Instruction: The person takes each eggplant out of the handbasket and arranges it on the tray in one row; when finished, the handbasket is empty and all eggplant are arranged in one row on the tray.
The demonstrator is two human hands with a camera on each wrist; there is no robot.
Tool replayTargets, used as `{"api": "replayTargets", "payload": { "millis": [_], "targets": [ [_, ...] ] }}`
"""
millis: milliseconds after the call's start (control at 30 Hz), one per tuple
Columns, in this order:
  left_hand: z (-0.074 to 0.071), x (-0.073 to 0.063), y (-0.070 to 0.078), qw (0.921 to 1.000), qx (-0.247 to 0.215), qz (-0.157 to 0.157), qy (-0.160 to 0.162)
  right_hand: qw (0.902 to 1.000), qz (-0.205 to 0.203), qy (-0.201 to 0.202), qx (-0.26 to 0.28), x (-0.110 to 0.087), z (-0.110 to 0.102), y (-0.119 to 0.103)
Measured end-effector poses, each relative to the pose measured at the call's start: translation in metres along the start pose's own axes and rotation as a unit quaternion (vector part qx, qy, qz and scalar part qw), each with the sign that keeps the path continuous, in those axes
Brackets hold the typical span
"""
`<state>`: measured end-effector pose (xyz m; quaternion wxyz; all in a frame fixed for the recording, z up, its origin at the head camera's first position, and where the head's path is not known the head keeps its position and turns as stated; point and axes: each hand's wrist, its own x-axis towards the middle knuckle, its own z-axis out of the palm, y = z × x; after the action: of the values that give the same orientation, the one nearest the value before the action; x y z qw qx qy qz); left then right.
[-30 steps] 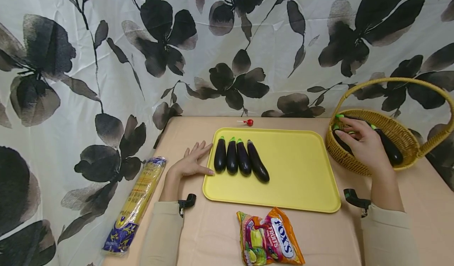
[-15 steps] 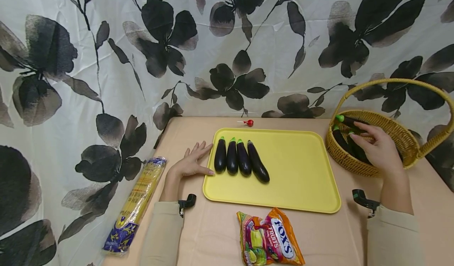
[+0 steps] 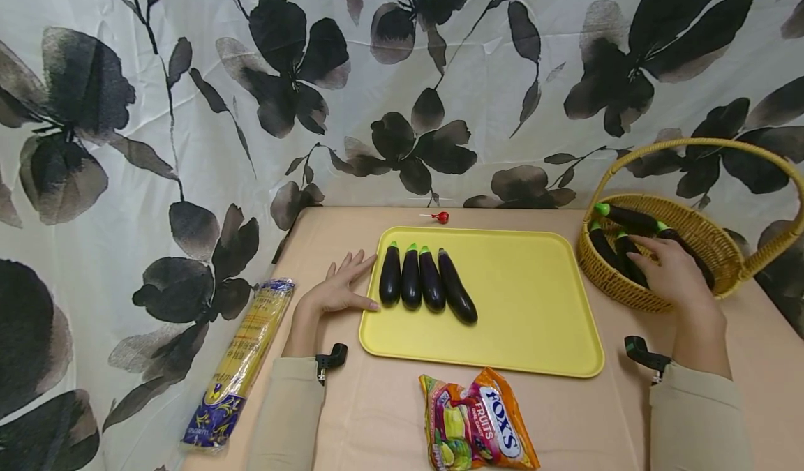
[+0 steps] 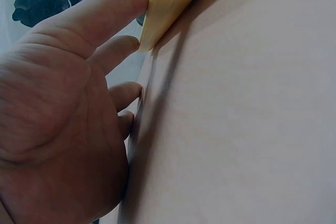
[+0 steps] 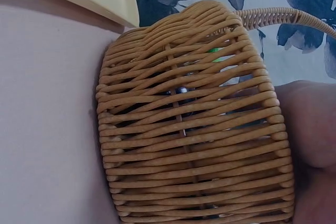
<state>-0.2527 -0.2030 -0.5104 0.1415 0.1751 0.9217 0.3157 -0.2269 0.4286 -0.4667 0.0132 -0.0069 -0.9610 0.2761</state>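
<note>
My left hand [image 3: 339, 289] lies spread at the left edge of the yellow tray [image 3: 534, 303]. In the left wrist view its fingers [image 4: 113, 11] touch the tray's rim [image 4: 163, 9]. Several dark eggplants [image 3: 411, 279] form a row on the tray's left half, green ends away from me, the rightmost one slanted. My right hand [image 3: 675, 272] reaches into the wicker basket [image 3: 722, 234], over more eggplants [image 3: 628, 255]. One finger lies beside a green stem end; I cannot tell whether the hand grips an eggplant. The basket's woven side [image 5: 194, 129] hides its fingers in the right wrist view.
A spaghetti packet [image 3: 239, 366] lies along the table's left edge. Near the front is an orange Fox's candy bag [image 3: 480, 419]. Behind the tray lies a small red lollipop [image 3: 442, 217]. The basket's tall handle [image 3: 703, 141] arches above it; a floral cloth [image 3: 402, 73] hangs behind.
My right hand has shifted right and toward me within the basket, then lower among the eggplants, uncovering those at the left. My left hand and the tray's eggplants have stayed put.
</note>
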Motion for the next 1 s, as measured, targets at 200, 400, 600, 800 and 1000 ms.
{"api": "replayTargets", "payload": {
  "millis": [200,400,600,800,1000],
  "targets": [
    [0.0002,0.0001,0.0001,1.0000,-0.001,0.000,0.001,0.9996,0.004,-0.020,-0.022,0.0016,-0.0007,0.0026],
    [0.0003,0.0001,0.0001,1.0000,-0.001,-0.002,0.002,0.9991,0.006,-0.031,-0.028,0.0040,-0.0014,0.0042],
    [-0.0002,-0.0002,0.0010,1.0000,-0.002,-0.002,0.003,0.9987,0.014,-0.042,-0.025,0.0047,-0.0019,0.0044],
    [-0.0001,-0.0005,0.0015,1.0000,-0.001,-0.002,0.002,0.9984,0.007,-0.049,-0.028,0.0053,-0.0007,0.0047],
    [-0.0001,-0.0008,0.0022,1.0000,-0.004,-0.003,0.003,0.9972,0.021,-0.067,-0.026,0.0073,-0.0005,0.0041]
  ]
}}
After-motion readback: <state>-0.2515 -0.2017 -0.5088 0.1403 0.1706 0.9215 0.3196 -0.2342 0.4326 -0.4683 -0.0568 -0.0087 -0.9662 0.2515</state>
